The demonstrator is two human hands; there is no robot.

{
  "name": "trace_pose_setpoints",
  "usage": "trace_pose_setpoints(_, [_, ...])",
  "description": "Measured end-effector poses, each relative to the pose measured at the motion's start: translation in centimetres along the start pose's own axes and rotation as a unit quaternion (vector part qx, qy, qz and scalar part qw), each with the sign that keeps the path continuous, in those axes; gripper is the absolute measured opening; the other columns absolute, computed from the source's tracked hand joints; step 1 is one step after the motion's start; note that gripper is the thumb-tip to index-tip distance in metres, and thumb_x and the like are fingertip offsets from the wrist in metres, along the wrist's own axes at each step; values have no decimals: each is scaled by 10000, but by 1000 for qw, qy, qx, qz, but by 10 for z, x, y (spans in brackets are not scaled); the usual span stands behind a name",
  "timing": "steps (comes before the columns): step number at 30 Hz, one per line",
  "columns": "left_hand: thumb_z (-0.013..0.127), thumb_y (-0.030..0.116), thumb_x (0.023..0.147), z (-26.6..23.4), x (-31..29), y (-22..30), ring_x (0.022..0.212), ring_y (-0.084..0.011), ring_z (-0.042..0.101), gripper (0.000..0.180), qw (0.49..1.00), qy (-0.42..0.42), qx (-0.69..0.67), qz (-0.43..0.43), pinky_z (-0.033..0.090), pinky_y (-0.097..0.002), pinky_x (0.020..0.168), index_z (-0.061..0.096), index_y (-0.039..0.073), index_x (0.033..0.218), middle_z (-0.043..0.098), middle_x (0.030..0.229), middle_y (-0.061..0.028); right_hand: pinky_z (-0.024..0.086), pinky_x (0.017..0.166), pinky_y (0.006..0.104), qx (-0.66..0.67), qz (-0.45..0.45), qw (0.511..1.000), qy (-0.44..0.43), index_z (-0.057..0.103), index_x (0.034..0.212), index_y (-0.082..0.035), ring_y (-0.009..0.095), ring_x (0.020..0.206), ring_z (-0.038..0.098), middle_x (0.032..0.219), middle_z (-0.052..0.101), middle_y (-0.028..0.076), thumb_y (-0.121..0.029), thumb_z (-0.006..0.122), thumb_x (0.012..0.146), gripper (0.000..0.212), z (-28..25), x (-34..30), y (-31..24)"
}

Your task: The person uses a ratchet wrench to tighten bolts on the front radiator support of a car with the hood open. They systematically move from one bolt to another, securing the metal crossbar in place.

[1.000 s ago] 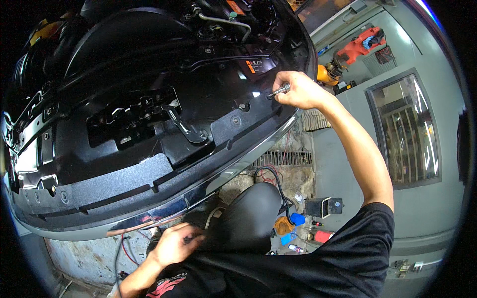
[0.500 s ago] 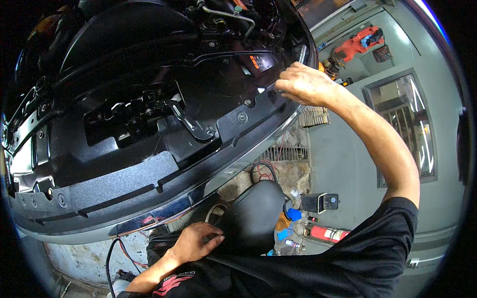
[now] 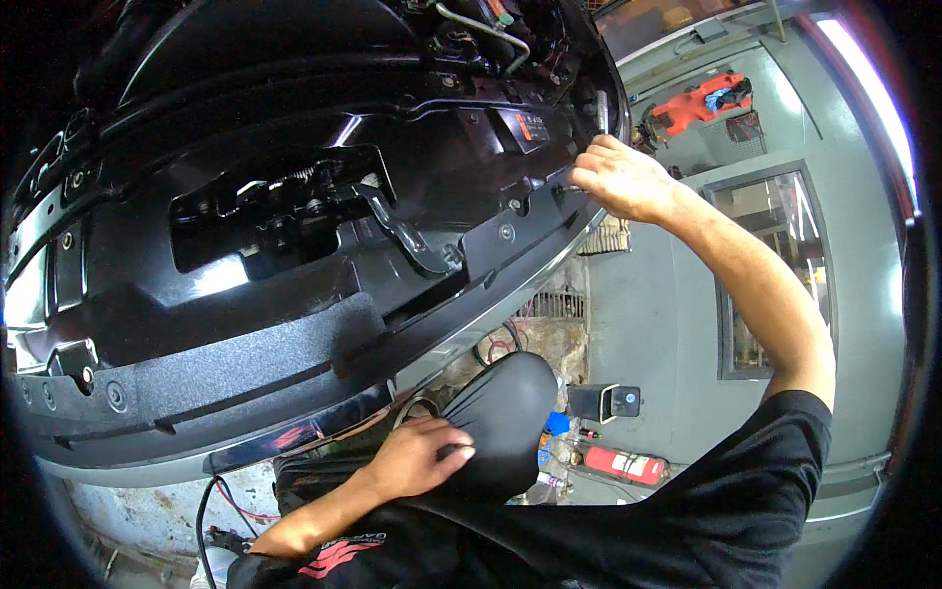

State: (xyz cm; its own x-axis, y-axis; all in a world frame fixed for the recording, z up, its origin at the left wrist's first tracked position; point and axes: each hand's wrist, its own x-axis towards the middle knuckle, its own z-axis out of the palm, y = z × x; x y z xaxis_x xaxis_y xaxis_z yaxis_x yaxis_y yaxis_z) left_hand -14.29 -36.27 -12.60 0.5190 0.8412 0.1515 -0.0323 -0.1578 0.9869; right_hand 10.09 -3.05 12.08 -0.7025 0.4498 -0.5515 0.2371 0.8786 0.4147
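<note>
At the right end of the black plastic trim panel along the car's front edge, my right hand is closed around a metal hand tool. The tool's shiny rod-like handle sticks up beyond my fist; its exact kind is not clear. A thin dark part shows below my fingers at the panel's edge, and what it touches is hidden. My left hand lies on my thigh by the bent knee, thumb apart from loosely bent fingers, with nothing seen in it. The hood latch lever sits left of my right hand.
Beyond the bumper on the right is a grey wall with a framed window and a red plastic piece. Below lie a red fire extinguisher, a dark box and a floor grate. Cables hang at the lower left.
The view has shifted, so the car front and latch appear larger. My right hand stays closed on the tool at the panel's edge; my left hand has moved slightly across my thigh.
</note>
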Motion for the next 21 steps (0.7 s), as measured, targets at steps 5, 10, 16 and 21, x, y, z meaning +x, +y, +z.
trace_pose_setpoints(5, [750, 195, 875, -16, 40, 40, 884, -282, 703, 131, 996, 25, 8, 85, 554, -386, 803, 741, 84, 946, 739, 956, -85, 502, 564, 370, 367, 256, 894, 33, 610, 883, -23, 227, 562, 539, 647, 535, 37, -39, 657, 773, 121, 7, 8, -15])
trace_pose_setpoints(10, [744, 175, 878, -13, 43, 38, 863, -283, 700, 131, 994, 28, -45, 98, 552, -389, 797, 738, 60, 941, 735, 941, -97, 494, 534, 367, 421, 333, 843, -24, 608, 849, -10, 224, 529, 537, 600, 504, 28, -37, 653, 769, 95, -6, 14, -24])
trace_pose_setpoints(16, [740, 162, 885, 0, 42, 33, 852, -291, 702, 143, 990, 21, -88, 112, 559, -390, 796, 729, 36, 953, 730, 929, -115, 510, 861, 420, 38, 47, 998, 14, 658, 980, -53, 325, 926, 663, 928, 686, 125, -106, 673, 782, 205, -8, 13, -8])
trace_pose_setpoints(21, [737, 164, 888, 5, 33, 26, 860, -294, 700, 143, 991, 19, -99, 93, 560, -392, 795, 728, 40, 960, 729, 927, -111, 549, 733, 438, 583, 405, 694, -120, 670, 889, 8, 355, 764, 691, 747, 680, 161, -97, 678, 739, 183, 9, 16, 3])
